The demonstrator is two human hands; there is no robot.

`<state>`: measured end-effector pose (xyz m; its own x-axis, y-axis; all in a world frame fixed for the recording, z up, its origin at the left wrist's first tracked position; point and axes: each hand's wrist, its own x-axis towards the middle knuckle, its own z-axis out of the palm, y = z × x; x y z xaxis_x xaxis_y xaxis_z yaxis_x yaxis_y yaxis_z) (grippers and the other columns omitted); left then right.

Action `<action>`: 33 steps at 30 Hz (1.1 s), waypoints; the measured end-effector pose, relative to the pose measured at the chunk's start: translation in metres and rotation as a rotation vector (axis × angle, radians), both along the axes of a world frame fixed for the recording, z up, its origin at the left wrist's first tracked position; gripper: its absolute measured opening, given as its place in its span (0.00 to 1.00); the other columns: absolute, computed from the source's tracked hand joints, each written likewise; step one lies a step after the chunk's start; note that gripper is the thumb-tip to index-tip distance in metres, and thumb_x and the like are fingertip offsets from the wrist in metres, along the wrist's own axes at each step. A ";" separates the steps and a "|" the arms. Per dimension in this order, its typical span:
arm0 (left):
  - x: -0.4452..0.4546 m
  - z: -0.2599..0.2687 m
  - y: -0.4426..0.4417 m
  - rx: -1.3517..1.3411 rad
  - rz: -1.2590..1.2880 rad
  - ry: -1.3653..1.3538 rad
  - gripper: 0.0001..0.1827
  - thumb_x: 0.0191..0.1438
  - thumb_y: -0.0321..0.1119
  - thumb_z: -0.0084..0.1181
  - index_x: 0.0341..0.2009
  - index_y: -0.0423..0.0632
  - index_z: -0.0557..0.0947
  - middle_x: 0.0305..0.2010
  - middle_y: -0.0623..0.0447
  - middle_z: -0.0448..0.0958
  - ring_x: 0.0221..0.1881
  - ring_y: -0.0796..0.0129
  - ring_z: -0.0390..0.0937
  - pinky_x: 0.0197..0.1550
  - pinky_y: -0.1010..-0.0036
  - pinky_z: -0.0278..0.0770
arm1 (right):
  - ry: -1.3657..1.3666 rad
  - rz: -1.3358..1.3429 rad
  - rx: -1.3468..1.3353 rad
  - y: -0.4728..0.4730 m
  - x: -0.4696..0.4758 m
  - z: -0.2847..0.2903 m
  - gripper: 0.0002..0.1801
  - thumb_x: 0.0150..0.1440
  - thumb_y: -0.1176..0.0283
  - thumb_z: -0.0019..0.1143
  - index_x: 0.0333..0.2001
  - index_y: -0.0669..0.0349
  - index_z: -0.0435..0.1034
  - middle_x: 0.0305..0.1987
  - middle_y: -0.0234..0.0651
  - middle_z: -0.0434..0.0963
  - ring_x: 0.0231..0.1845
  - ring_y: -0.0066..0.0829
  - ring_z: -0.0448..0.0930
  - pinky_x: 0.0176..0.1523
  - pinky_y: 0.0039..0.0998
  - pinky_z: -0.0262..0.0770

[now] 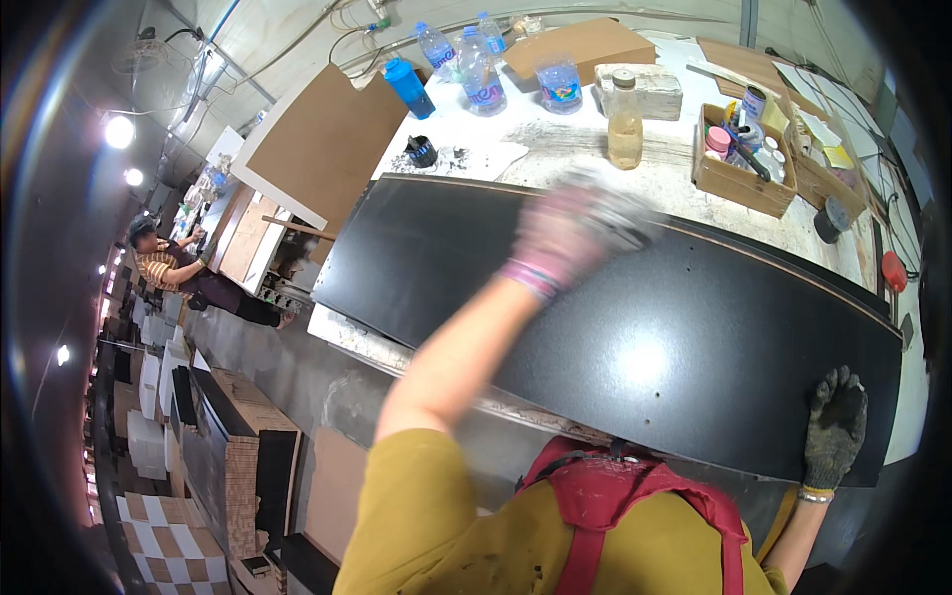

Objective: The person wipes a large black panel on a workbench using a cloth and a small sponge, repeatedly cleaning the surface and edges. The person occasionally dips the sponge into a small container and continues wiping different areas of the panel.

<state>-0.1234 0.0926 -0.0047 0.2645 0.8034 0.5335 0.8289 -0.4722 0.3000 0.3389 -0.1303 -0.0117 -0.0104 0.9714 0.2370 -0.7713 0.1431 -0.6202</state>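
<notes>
A long black panel [595, 312] lies across the worktable in front of me. My left hand [561, 230], in a pinkish knitted glove, is over the panel's far edge, left of its middle. Motion blur hides its fingers, and whether the pale grey smear there is a cloth or the glove itself cannot be told. At the panel's right end my right hand [837, 424], in a dark, stained work glove, rests with its fingers apart and slightly bent, holding nothing. Small holes dot the panel. Just beyond it stand a glass bottle of yellowish liquid [625, 130] and a small black cup [421, 151].
Plastic bottles [482, 82], a blue bottle [409, 89] and a white block [654, 93] stand at the back. Cardboard boxes [744, 193] of supplies are at right, near a dark cup [831, 220]. A person [178, 268] works at another table; stacked panels [242, 483] stand lower left.
</notes>
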 end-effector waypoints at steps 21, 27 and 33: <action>-0.251 -0.019 0.018 -0.139 0.434 0.539 0.26 0.65 0.28 0.36 0.68 0.44 0.63 0.71 0.47 0.62 0.71 0.61 0.58 0.72 0.66 0.53 | 0.008 -0.575 -0.192 -0.044 0.004 0.027 0.22 0.56 0.58 0.57 0.47 0.64 0.71 0.47 0.43 0.74 0.50 0.42 0.74 0.51 0.41 0.75; -0.047 -0.038 0.017 -0.124 -0.182 0.301 0.19 0.58 0.30 0.54 0.56 0.50 0.78 0.59 0.46 0.74 0.61 0.53 0.70 0.67 0.62 0.61 | 0.152 -0.714 0.014 -0.082 0.056 0.010 0.17 0.54 0.62 0.61 0.41 0.61 0.69 0.44 0.38 0.71 0.48 0.37 0.72 0.50 0.37 0.72; 0.354 -0.038 -0.007 0.044 -0.683 0.216 0.33 0.56 0.48 0.58 0.65 0.54 0.67 0.65 0.41 0.67 0.67 0.44 0.62 0.68 0.52 0.59 | 0.217 -0.588 0.006 -0.073 0.069 0.004 0.16 0.55 0.57 0.56 0.35 0.57 0.65 0.38 0.36 0.66 0.42 0.35 0.70 0.45 0.37 0.70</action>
<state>0.2310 0.0854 -0.0423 0.8038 0.3996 0.4407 0.3825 -0.9145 0.1317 0.4076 -0.2032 -0.0080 0.5741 0.7989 0.1794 -0.6709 0.5846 -0.4563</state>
